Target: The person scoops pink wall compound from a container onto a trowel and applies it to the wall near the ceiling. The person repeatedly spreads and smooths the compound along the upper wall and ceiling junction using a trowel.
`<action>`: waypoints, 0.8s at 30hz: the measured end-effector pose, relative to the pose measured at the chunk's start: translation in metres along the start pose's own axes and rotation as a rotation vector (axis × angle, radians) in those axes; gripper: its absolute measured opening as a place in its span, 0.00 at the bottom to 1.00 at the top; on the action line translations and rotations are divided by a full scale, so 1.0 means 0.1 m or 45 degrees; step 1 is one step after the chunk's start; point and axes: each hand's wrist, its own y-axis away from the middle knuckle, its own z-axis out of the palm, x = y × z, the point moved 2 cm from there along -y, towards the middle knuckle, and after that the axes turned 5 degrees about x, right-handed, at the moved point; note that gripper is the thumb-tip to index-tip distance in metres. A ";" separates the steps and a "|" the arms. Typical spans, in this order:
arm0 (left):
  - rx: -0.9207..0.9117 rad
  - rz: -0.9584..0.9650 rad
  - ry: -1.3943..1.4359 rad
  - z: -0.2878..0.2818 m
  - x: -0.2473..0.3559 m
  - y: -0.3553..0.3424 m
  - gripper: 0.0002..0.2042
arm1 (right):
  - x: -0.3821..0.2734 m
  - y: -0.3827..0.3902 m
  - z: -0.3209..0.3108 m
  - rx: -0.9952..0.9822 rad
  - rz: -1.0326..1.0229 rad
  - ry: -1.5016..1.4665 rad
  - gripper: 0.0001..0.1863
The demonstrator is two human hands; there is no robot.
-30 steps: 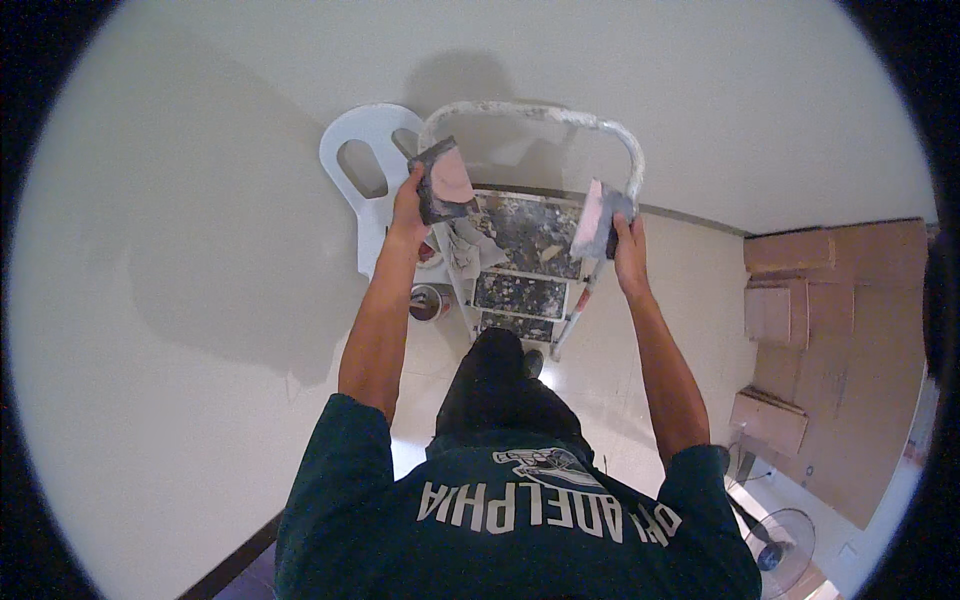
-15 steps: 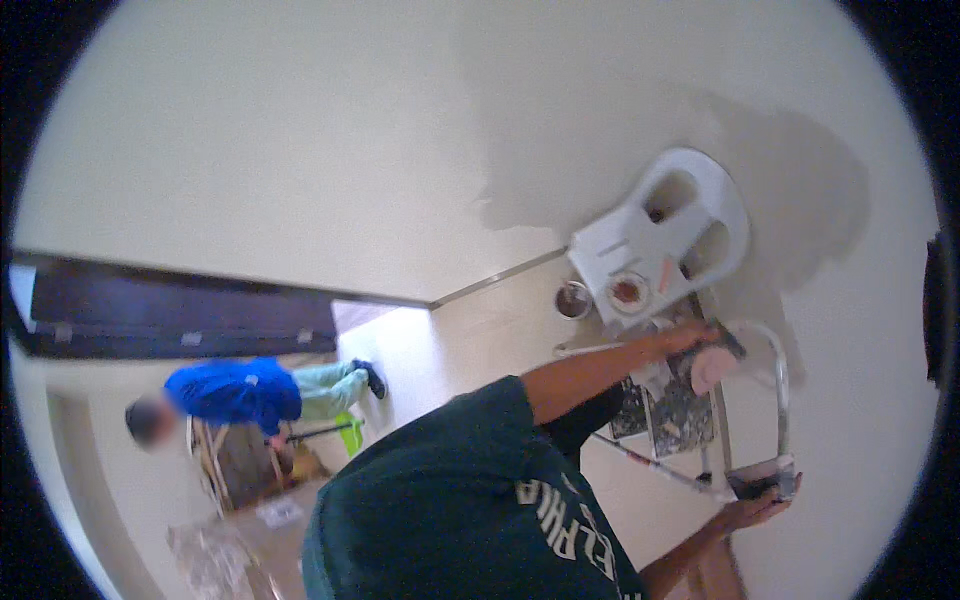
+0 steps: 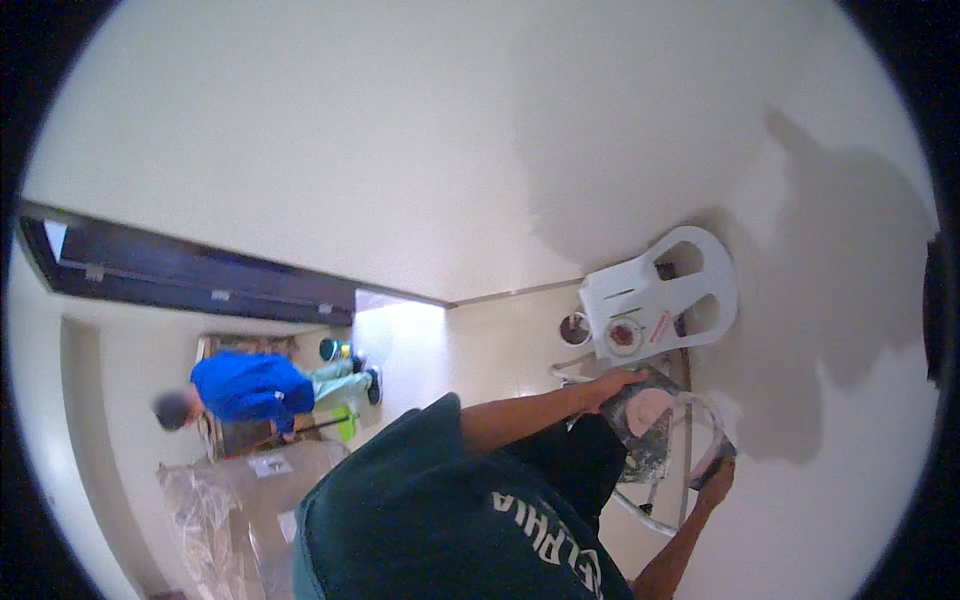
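My left hand (image 3: 605,387) is closed on the edge of a dark, speckled flat board (image 3: 655,380). A round pink patch of paste (image 3: 648,411) lies on the board. Lower right, the fingers of my right hand (image 3: 716,486) wrap round a flat, rectangular trowel-like tool (image 3: 714,464), dark along one face; its exact kind is hard to make out. Both hands are close to a pale tubular frame (image 3: 712,412) with a curved top. Beyond them stands a white plastic chair (image 3: 625,285), bearing a round dish (image 3: 625,337) of reddish stuff and a thin red piece (image 3: 660,326).
A small bucket (image 3: 575,330) stands beside the chair. Pale walls (image 3: 400,150) rise ahead and to the right. At left, a person in blue (image 3: 250,388) holds a dark stick near a bright green piece (image 3: 346,422). Plastic-wrapped cartons (image 3: 250,510) stand nearer, below a dark door (image 3: 200,270).
My left hand has drawn back left and down with the board. My right hand has moved left and slightly up, bringing the flat tool nearer to the board. The whole view has shifted.
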 end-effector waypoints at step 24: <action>-0.241 0.838 0.134 1.39 3.75 3.20 0.31 | -3.84 1.06 0.64 0.076 0.092 0.023 0.31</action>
